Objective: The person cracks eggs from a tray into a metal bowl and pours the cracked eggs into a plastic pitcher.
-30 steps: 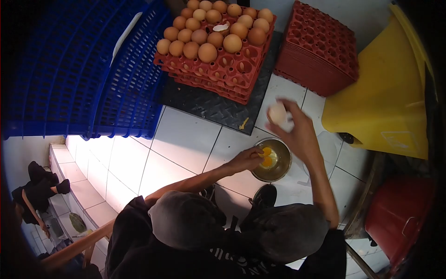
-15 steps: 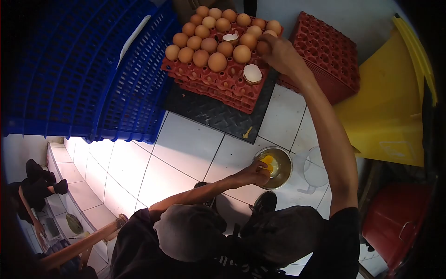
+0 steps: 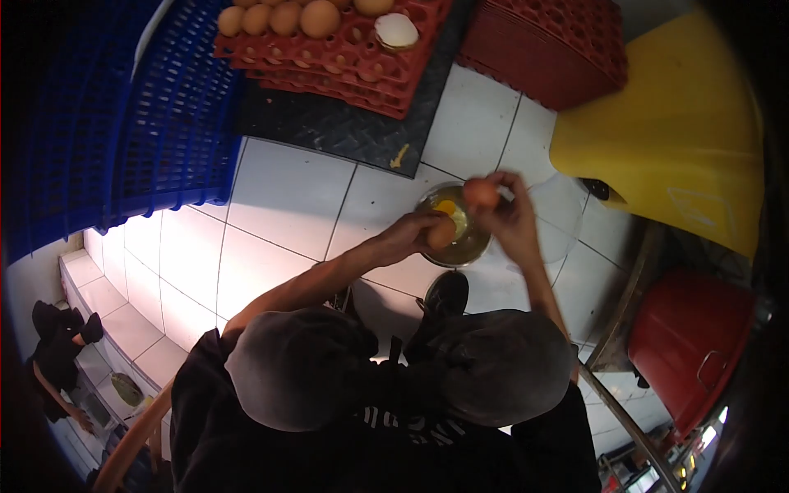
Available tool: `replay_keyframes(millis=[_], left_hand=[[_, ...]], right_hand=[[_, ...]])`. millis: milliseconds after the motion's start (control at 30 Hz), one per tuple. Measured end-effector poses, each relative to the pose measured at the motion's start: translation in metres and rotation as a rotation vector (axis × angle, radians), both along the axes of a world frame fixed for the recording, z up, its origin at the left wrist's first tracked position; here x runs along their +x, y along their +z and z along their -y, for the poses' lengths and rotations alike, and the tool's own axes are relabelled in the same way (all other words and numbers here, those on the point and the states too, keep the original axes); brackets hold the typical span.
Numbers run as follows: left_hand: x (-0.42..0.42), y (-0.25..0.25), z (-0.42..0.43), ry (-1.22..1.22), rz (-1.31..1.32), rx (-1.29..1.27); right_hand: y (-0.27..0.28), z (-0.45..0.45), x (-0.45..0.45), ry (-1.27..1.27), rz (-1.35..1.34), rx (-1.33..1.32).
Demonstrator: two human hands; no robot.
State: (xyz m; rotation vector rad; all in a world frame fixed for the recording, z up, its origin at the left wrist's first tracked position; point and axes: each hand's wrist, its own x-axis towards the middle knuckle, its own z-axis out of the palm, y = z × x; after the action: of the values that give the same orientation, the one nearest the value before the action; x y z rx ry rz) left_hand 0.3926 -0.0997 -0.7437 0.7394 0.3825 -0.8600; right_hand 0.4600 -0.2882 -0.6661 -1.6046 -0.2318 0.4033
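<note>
My left hand (image 3: 408, 237) is closed around a brown egg (image 3: 441, 233) at the near left rim of a metal bowl (image 3: 471, 249). Raw egg with a yellow yolk (image 3: 445, 206) lies in that bowl, which stands on the tiled floor. Above the bowl's right side, my right hand (image 3: 511, 215) grips a second, redder brown egg (image 3: 482, 193), slightly blurred. Both eggs look whole from here, though fingers cover parts of them. Farther off, more brown eggs (image 3: 320, 18) sit in stacked red egg trays (image 3: 353, 70), with a broken white-lined eggshell (image 3: 397, 31) on top.
A black platform (image 3: 304, 119) carries the egg stack. Blue crates (image 3: 164, 123) stand left, and empty red trays (image 3: 542, 57) at the back right. A transparent pitcher (image 3: 557, 222), yellow container (image 3: 657, 131) and red tub (image 3: 690, 345) are on the right. Another person (image 3: 57, 361) is far left.
My right hand has come from the egg trays down to the bowl, bringing an egg. An egg now shows in my left hand. The view has tilted toward me.
</note>
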Motion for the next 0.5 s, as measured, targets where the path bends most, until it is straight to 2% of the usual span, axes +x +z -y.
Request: replay_keyframes(millis=[33, 167, 233, 333, 367, 433, 500], left_hand=[[0.001, 0.002, 0.002, 0.001, 0.001, 0.039], [-0.001, -0.004, 0.011, 0.016, -0.019, 0.099], [0.0, -0.006, 0.013, 0.007, -0.019, 0.107], [0.001, -0.006, 0.014, 0.005, 0.017, 0.099], [0.001, -0.004, 0.015, -0.001, 0.016, 0.098], [0.002, -0.001, 0.017, -0.064, 0.074, 0.127], [0.0, -0.001, 0.014, -0.055, 0.058, 0.148]], right_hand=[[-0.027, 0.011, -0.022, -0.012, 0.063, -0.135], [-0.034, 0.016, -0.068, -0.142, -0.042, -0.213], [-0.045, 0.02, -0.078, -0.202, 0.277, -0.371], [-0.055, 0.023, -0.085, -0.348, 0.41, -0.275], [-0.055, 0.021, -0.085, -0.353, 0.408, -0.277], [-0.055, 0.016, -0.085, -0.087, 0.231, -0.449], [-0.059, 0.017, -0.09, -0.165, 0.199, -0.388]])
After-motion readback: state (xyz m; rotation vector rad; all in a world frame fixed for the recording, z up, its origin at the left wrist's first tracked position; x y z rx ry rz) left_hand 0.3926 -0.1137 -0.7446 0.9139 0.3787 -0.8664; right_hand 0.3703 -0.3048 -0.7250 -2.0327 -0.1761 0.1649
